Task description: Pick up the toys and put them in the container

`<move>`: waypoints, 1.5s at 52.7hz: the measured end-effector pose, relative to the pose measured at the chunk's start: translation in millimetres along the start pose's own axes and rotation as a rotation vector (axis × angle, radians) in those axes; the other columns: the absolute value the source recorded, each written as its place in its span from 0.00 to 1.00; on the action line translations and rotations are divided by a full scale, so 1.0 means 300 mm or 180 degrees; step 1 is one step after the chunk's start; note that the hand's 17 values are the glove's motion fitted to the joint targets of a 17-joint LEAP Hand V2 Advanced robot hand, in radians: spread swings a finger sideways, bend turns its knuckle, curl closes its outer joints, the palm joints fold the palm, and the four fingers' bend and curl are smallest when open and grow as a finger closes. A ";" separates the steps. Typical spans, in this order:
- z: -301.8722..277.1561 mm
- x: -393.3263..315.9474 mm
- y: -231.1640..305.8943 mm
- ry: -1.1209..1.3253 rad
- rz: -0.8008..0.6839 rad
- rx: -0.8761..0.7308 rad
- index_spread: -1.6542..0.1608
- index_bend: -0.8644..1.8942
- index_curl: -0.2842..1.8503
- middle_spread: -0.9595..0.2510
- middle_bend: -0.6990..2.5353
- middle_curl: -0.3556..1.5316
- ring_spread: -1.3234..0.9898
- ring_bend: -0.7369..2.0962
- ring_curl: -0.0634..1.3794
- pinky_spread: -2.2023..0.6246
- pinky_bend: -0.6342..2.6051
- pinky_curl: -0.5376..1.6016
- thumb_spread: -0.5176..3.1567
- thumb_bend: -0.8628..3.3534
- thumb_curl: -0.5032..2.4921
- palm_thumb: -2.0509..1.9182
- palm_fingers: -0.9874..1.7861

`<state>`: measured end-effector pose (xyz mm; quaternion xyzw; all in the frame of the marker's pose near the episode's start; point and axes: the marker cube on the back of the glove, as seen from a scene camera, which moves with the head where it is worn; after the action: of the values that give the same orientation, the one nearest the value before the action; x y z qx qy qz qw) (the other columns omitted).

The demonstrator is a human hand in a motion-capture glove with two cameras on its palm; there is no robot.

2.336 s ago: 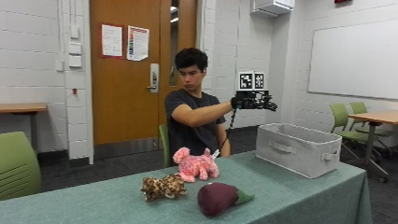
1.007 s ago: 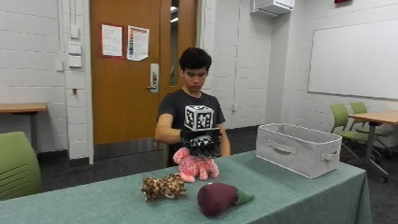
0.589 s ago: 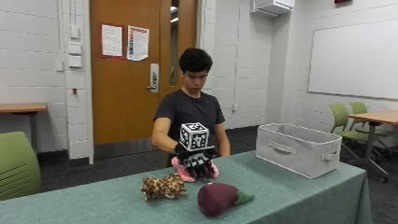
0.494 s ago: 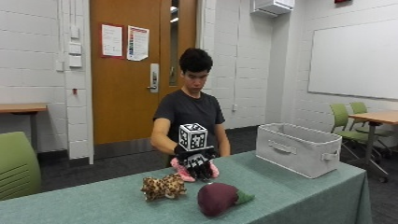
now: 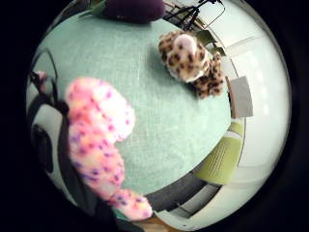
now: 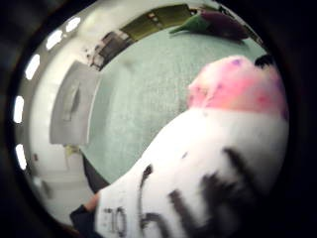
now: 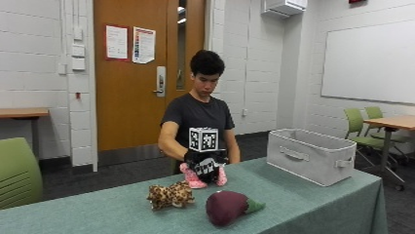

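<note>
Three toys: pink one (image 7: 202, 176) under hand (image 7: 206, 163), leopard (image 7: 170, 195), eggplant (image 7: 228, 206).

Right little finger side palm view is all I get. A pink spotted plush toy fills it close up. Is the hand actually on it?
Observer: Yes. From outside, the gloved right hand sits on top of the pink spotted plush toy.
Operator: Is it lifted yet?
Observer: No, its feet are on the green-covered table.
Operator: Where's the container? I can't see one.
Observer: The grey fabric container stands at the table end on the person's left, apart from the toys.
</note>
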<state>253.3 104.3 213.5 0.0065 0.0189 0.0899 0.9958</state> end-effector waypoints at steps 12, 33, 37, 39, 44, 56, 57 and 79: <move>-0.080 -0.038 -0.075 -0.0222 -0.0107 -0.0304 0.69 0.41 0.39 0.48 0.47 0.51 0.38 0.63 0.40 0.62 0.43 0.44 0.36 0.25 0.35 0.67 0.84; -0.712 -0.324 -0.326 -0.0553 -0.0303 0.0291 0.71 0.50 0.49 0.52 0.52 0.53 0.40 0.67 0.42 0.62 0.44 0.46 0.31 0.24 0.41 0.67 0.81; -0.835 -0.449 -0.368 -0.0592 -0.0473 0.0447 0.72 0.50 0.50 0.52 0.52 0.53 0.41 0.68 0.42 0.62 0.45 0.46 0.31 0.23 0.42 0.67 0.80; -0.896 -0.531 -0.384 -0.0603 -0.0594 0.0513 0.72 0.50 0.51 0.52 0.52 0.53 0.41 0.68 0.41 0.62 0.45 0.46 0.31 0.23 0.43 0.67 0.80; -1.004 -0.745 -0.394 -0.0583 -0.0866 0.0626 0.72 0.50 0.52 0.53 0.53 0.53 0.41 0.68 0.41 0.62 0.45 0.46 0.30 0.23 0.44 0.67 0.80; -1.107 -1.212 -0.349 -0.0812 -0.1805 0.0605 0.72 0.49 0.55 0.53 0.53 0.53 0.41 0.69 0.40 0.62 0.45 0.46 0.30 0.23 0.46 0.68 0.79; -1.104 -1.235 -0.359 -0.0778 -0.1747 0.0600 0.72 0.49 0.55 0.53 0.53 0.53 0.41 0.69 0.40 0.62 0.45 0.46 0.30 0.23 0.47 0.67 0.79; -0.932 -1.693 -0.398 -0.0313 -0.1708 0.0151 0.72 0.47 0.59 0.54 0.54 0.52 0.41 0.69 0.39 0.62 0.45 0.46 0.31 0.22 0.50 0.67 0.79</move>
<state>-235.6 -101.5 -49.3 0.0289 -0.0263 -0.1780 0.9833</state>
